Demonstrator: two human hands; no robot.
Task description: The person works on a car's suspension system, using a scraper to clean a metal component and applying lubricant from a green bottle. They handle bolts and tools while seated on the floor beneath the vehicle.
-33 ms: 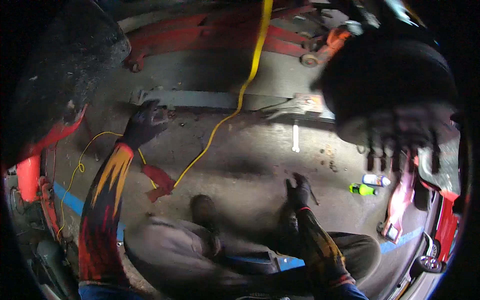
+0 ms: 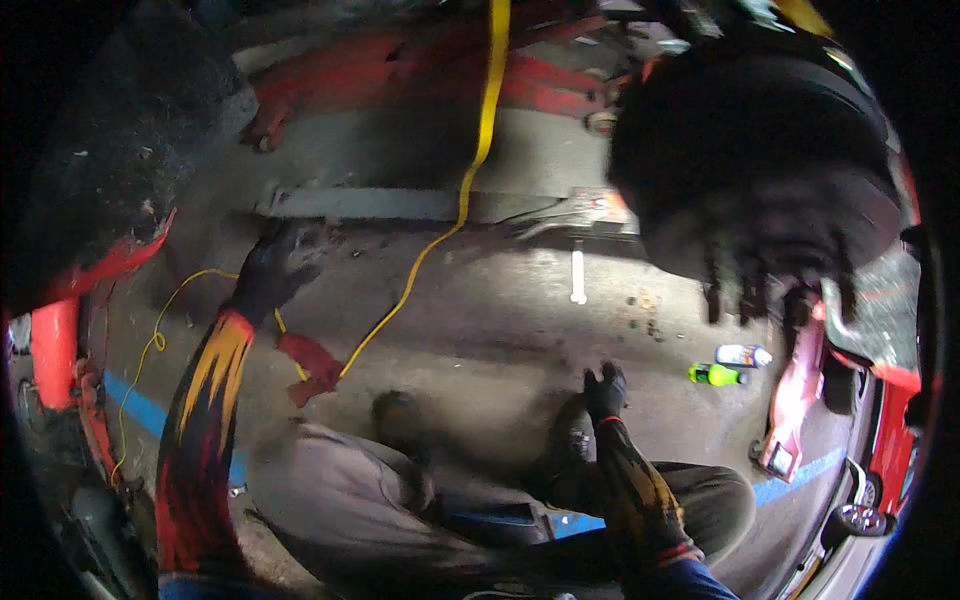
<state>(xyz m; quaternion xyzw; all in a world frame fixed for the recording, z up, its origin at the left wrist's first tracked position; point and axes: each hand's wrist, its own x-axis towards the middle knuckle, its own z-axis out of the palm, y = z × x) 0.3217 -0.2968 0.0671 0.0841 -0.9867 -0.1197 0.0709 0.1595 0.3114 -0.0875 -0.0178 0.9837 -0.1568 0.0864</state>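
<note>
left hand (image 2: 268, 278) over grey floor (image 2: 480, 345) with blue stripe (image 2: 136, 402)

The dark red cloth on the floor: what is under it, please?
Yellow cord reaches the dark red cloth from two sides, and floor shows around it. What lies directly beneath is covered and cannot be seen.

The left hand (image 2: 266, 272) has drawn back slightly from the grey bar (image 2: 380, 204)

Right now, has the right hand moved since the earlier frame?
Yes: the right hand has shifted slightly right and lower in the view, sitting a little closer sideways to the green bottle.
</note>
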